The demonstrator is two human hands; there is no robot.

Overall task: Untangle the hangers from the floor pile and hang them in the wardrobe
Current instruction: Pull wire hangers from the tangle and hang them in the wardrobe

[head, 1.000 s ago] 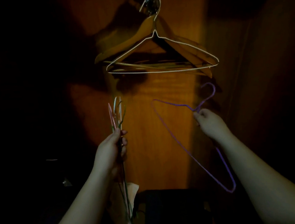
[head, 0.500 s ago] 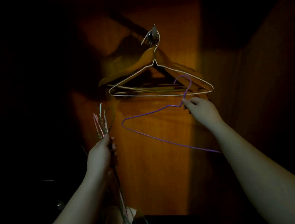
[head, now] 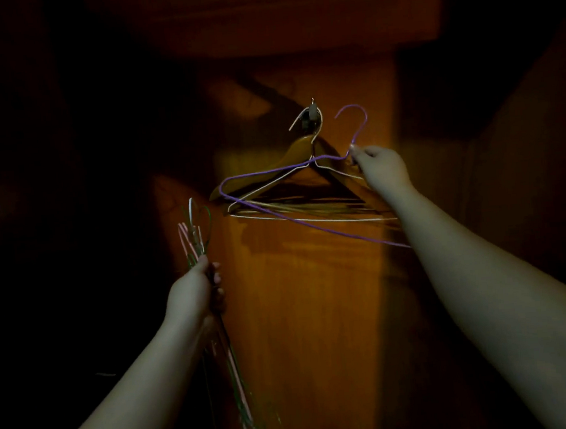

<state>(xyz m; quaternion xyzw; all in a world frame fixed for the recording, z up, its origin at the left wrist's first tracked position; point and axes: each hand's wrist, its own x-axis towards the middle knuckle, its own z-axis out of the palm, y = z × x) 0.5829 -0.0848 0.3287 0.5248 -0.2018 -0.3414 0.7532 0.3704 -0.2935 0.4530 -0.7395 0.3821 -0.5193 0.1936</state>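
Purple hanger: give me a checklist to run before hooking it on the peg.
1. Right hand grips the purple hanger at its neck: ok.
2. Its hook is free and points up: ok.
3. Hook on the peg: not ok, it hangs in the air to the right of it.
4. Room on the peg: cannot tell, the wooden hanger and white hanger already hang there.
5. Purple wire clear of the hung ones: cannot tell, it crosses in front of them.
6. Left hand holds the bundle low and aside: ok.
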